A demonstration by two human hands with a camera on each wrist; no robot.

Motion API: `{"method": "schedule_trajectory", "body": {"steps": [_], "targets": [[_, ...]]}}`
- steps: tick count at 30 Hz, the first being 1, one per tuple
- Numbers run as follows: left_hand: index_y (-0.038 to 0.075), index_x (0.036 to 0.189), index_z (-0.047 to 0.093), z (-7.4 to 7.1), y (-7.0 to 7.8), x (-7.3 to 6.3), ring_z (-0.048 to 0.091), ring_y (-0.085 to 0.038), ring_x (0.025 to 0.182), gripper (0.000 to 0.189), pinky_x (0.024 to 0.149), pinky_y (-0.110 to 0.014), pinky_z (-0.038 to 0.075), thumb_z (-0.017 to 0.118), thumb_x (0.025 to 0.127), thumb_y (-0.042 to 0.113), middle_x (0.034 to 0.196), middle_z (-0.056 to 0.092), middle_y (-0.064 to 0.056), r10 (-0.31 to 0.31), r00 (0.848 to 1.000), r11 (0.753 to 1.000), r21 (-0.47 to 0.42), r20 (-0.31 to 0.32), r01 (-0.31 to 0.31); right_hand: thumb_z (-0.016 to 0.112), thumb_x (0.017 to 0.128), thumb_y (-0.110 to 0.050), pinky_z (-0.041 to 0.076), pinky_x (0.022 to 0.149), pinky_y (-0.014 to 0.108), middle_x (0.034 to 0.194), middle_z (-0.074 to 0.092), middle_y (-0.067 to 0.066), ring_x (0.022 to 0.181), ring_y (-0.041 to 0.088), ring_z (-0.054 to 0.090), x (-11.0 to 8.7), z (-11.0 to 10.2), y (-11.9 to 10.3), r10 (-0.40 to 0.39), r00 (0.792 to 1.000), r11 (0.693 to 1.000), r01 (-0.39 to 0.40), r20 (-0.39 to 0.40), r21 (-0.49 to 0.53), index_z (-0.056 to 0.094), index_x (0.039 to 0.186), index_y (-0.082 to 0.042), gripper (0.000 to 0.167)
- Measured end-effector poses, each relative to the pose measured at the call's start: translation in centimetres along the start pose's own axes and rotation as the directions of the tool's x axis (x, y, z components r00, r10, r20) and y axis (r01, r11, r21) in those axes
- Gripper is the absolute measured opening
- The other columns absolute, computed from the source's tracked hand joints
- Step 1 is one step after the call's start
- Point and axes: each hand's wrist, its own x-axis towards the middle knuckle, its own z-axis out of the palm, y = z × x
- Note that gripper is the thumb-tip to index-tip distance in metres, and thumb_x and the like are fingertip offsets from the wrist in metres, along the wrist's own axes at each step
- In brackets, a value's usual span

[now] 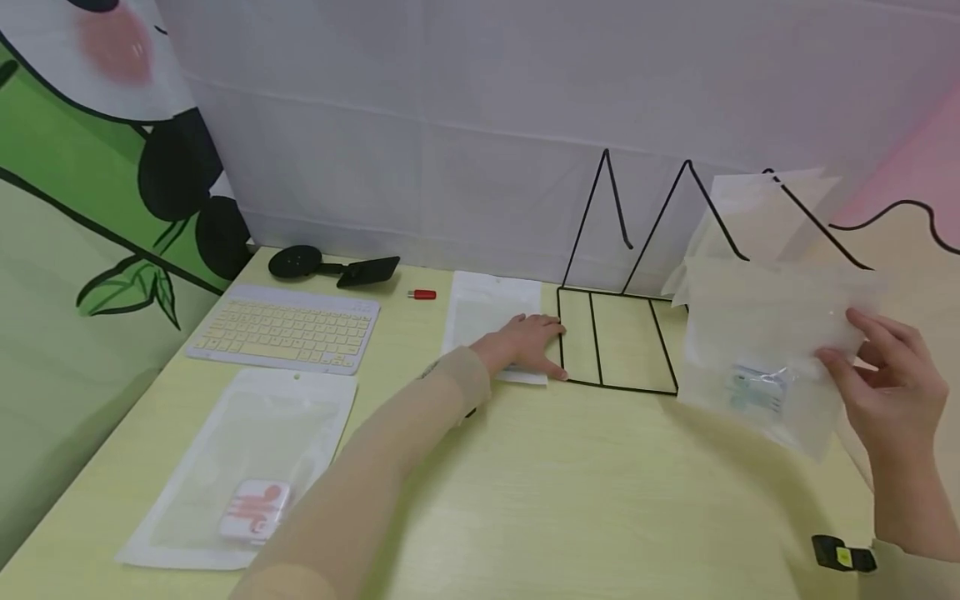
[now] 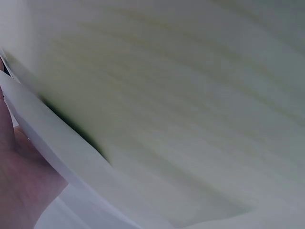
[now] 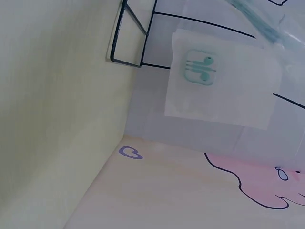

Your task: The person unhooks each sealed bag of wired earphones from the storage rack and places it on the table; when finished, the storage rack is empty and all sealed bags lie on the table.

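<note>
My right hand (image 1: 900, 375) pinches the right edge of a translucent pouch (image 1: 757, 333) between thumb and fingers, holding it up before the right end of a black wire rack (image 1: 600, 386). A small blue-green item shows through its lower part; in the right wrist view, clear plastic with a teal strand (image 3: 259, 21) fills the upper right corner. My left hand (image 1: 528, 340) reaches to the rack's left end, fingers spread against its frame. Beneath that hand lies a flat white pouch (image 1: 491, 292). Other pouches (image 1: 768, 204) stand upright in the rack, one with earphones (image 3: 200, 67) visible.
On the left lie a white keyboard (image 1: 281, 329) and a pouch (image 1: 240, 450) with a boxed pair of earphones (image 1: 255, 508). A black folding stand (image 1: 296, 262) and a red USB stick (image 1: 423, 294) sit near the back wall (image 1: 450, 167).
</note>
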Motion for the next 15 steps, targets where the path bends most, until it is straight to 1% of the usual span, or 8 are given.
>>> {"method": "schedule_trajectory", "body": {"steps": [2,4,5,7,10,11,13,15], "targets": [[0.023,0.15,0.027,-0.1,0.0,-0.1,0.018,-0.02,0.144,0.092,0.116,-0.046,0.015,0.053,0.078,0.074,0.156,0.022,-0.001,0.0,1.0,1.0,0.007,0.001,0.0,0.065,0.078,0.015,0.048,0.076,0.01,0.111,0.057,-0.002,0.092,0.002,0.065,-0.4,-0.2,-0.1,0.042,0.999,0.989,-0.044,0.014,0.143,0.057,0.118,0.017,0.04],[0.023,0.15,0.026,-0.2,0.0,-0.2,0.018,-0.02,0.144,0.092,0.116,-0.046,0.015,0.052,0.078,0.074,0.156,0.021,0.0,0.0,1.0,1.0,0.014,0.0,0.0,0.063,0.078,0.018,0.05,0.076,0.014,0.111,0.057,0.003,0.096,0.007,0.067,-1.0,-0.2,-0.2,0.105,0.994,0.949,-0.109,0.031,0.297,0.055,0.119,0.017,0.042],[0.023,0.15,0.026,-0.2,0.0,-0.2,0.018,-0.02,0.144,0.092,0.116,-0.046,0.016,0.052,0.078,0.074,0.157,0.021,0.0,0.0,1.0,1.0,0.016,0.0,0.0,0.062,0.078,0.02,0.051,0.075,0.016,0.112,0.057,0.005,0.097,0.009,0.067,-1.4,-0.2,-0.3,0.138,0.99,0.917,-0.143,0.04,0.372,0.054,0.12,0.017,0.043],[0.023,0.15,0.026,-0.2,0.0,-0.2,0.018,-0.02,0.144,0.092,0.116,-0.046,0.016,0.052,0.078,0.074,0.157,0.021,0.0,0.001,1.0,1.0,0.019,-0.002,-0.001,0.059,0.076,0.025,0.053,0.073,0.02,0.114,0.056,0.01,0.096,0.016,0.068,-2.1,0.1,-0.4,0.202,0.977,0.821,-0.204,0.062,0.533,0.053,0.122,0.017,0.047],[0.024,0.15,0.026,-0.1,0.0,-0.1,0.018,-0.019,0.144,0.092,0.116,-0.045,0.016,0.051,0.078,0.075,0.156,0.021,0.001,0.003,1.0,1.0,0.022,-0.005,-0.003,0.053,0.074,0.032,0.055,0.072,0.025,0.116,0.055,0.012,0.095,0.022,0.068,-3.2,0.5,-0.7,0.276,0.954,0.692,-0.281,0.116,0.665,0.05,0.125,0.016,0.053],[0.024,0.15,0.026,-0.1,0.0,-0.1,0.018,-0.019,0.144,0.092,0.116,-0.045,0.016,0.051,0.078,0.075,0.156,0.021,0.001,0.003,1.0,1.0,0.021,-0.004,-0.003,0.052,0.075,0.033,0.055,0.072,0.025,0.117,0.054,0.012,0.096,0.022,0.068,-3.6,0.6,-0.8,0.293,0.946,0.675,-0.306,0.137,0.672,0.049,0.127,0.015,0.055],[0.024,0.15,0.026,-0.1,0.0,0.0,0.019,-0.02,0.144,0.092,0.116,-0.045,0.017,0.052,0.078,0.075,0.156,0.022,0.001,0.003,1.0,1.0,0.026,-0.003,-0.003,0.049,0.075,0.034,0.055,0.074,0.025,0.118,0.055,0.011,0.097,0.021,0.068,-4.4,0.8,-1.0,0.323,0.929,0.662,-0.357,0.178,0.659,0.047,0.13,0.014,0.058],[0.024,0.15,0.026,-0.1,0.0,0.0,0.019,-0.019,0.144,0.092,0.115,-0.045,0.018,0.052,0.078,0.075,0.156,0.022,0.001,0.0,1.0,1.0,0.029,0.003,0.0,0.047,0.076,0.034,0.054,0.074,0.024,0.118,0.056,0.008,0.098,0.018,0.068,-5.1,1.0,-1.1,0.351,0.912,0.681,-0.405,0.214,0.611,0.045,0.132,0.012,0.06]]}}
